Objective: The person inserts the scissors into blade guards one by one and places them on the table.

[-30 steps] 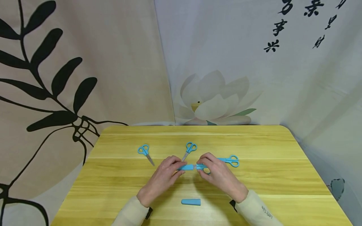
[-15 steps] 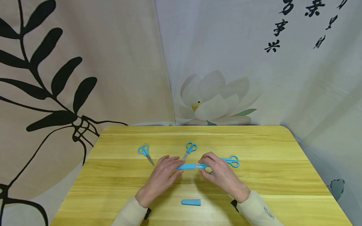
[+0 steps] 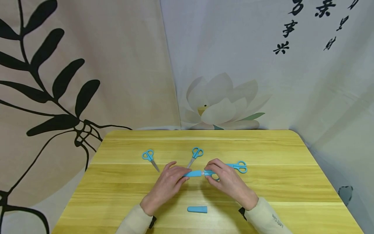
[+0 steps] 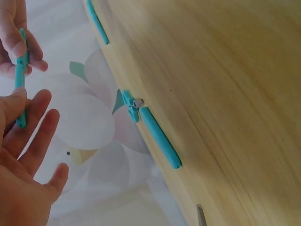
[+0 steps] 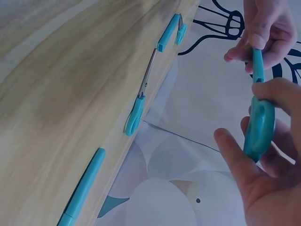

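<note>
In the head view my left hand (image 3: 168, 180) pinches a blue blade sheath (image 3: 193, 173) between thumb and fingertips. My right hand (image 3: 228, 180) pinches a pair of blue-handled scissors (image 3: 209, 173) near its pivot. The scissors' blades sit mostly inside the sheath, with a short strip of metal showing between sheath and handles. In the right wrist view the handle loops (image 5: 261, 125) rest among the right fingers. Seen from the left wrist, the left thumb presses the sheath (image 4: 19, 77) near its closed end while other fingers spread away.
Unsheathed scissors (image 3: 148, 155) lie at left, another pair (image 3: 197, 152) at centre back. Sheathed scissors (image 3: 241, 166) lie behind my right hand. A loose sheath (image 3: 197, 209) lies in front. Another sheath (image 5: 168, 34), hidden in the head view, lies by the centre scissors' tip.
Both hands have drifted slightly to the right with the scissors and sheath. The left hand's upper fingers have shifted back a little along the sheath; the strip of bare metal looks about the same.
</note>
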`<state>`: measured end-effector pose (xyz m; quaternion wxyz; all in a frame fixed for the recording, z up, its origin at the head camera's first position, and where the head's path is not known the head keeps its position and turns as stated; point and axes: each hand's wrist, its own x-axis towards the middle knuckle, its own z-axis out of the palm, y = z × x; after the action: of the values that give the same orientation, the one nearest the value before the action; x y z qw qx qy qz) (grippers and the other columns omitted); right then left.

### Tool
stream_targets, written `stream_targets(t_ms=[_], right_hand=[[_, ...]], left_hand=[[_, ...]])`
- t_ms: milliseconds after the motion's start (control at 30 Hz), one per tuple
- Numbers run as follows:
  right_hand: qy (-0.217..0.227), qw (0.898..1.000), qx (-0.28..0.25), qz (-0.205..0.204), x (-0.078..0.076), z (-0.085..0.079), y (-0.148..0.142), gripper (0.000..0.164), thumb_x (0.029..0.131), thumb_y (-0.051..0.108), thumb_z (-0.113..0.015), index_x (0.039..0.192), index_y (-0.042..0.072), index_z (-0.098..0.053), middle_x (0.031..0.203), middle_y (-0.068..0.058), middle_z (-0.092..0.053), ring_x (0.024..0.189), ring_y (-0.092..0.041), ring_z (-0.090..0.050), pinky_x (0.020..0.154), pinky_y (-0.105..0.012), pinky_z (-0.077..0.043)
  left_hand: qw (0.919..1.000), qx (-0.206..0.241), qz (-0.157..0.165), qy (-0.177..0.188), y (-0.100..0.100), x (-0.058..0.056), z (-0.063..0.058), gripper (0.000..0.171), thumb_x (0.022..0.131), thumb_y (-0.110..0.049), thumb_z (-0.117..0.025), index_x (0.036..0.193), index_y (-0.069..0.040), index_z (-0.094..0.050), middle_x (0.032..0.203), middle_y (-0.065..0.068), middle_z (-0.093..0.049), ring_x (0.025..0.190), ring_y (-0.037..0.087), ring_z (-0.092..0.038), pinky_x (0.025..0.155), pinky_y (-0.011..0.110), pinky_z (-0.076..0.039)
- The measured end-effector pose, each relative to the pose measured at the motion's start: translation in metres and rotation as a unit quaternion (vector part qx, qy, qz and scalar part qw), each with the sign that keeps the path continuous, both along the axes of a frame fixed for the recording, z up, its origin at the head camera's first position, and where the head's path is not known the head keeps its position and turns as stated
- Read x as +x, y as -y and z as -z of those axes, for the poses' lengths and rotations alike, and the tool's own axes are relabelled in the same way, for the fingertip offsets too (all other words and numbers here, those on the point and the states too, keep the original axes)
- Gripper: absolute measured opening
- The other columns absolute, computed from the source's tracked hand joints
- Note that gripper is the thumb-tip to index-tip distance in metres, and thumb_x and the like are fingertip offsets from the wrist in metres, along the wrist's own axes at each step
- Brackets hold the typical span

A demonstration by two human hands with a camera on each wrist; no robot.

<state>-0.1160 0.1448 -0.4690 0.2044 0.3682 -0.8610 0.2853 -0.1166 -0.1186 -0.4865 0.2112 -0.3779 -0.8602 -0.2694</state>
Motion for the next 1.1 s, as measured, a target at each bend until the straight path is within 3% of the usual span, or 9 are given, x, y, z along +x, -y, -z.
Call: stream_targets(t_ms=[400, 1100], right_hand=[[-0.019, 1.0, -0.003, -0.005, -0.0013, 0.0014, 0.0011, 0.025, 0.082, 0.006, -0.087, 0.101, 0.009, -0.071, 0.108, 0.0, -0.065, 0.086, -0.013, -0.068, 0.068, -0.02, -0.057], [-0.02, 1.0, -0.006, -0.007, -0.0014, 0.0014, 0.0017, 0.026, 0.082, 0.005, -0.087, 0.101, 0.009, -0.071, 0.107, 0.0, -0.065, 0.085, -0.012, -0.067, 0.069, -0.02, -0.057]], left_hand=[[1.0, -0.006, 0.004, -0.001, -0.0003, 0.0, -0.0021, 0.025, 0.091, -0.01, -0.078, 0.117, -0.01, -0.075, 0.106, -0.001, -0.077, 0.102, 0.018, -0.072, 0.107, 0.057, -0.047], [0.9998, -0.007, 0.014, -0.009, -0.0016, -0.0022, -0.0005, 0.028, 0.089, -0.007, -0.08, 0.117, -0.007, -0.075, 0.102, 0.0, -0.077, 0.098, 0.018, -0.073, 0.105, 0.058, -0.048]])
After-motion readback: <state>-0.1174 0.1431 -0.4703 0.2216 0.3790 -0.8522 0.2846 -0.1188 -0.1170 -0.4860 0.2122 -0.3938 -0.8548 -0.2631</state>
